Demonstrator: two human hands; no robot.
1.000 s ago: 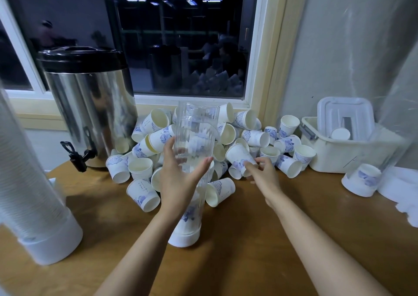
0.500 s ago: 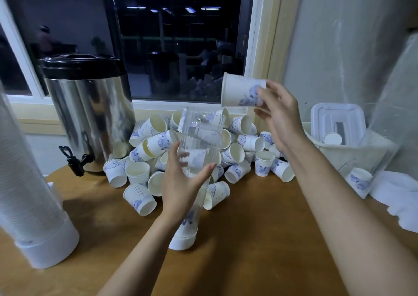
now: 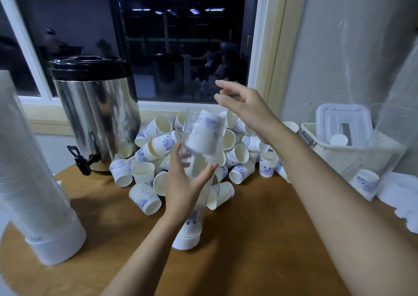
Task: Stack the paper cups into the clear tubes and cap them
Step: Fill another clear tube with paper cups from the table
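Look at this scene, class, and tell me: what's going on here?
A person is loading paper cups into a clear tube. The left hand grips the tube, which stands on the wooden table in a white base cap. One upside-down cup sits inside near the tube's top. The right hand hovers open above it, holding nothing. A pile of loose cups lies behind.

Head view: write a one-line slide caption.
Left hand holds the clear tube, an upside-down paper cup near its top; right hand open above, loose cups piled behind.
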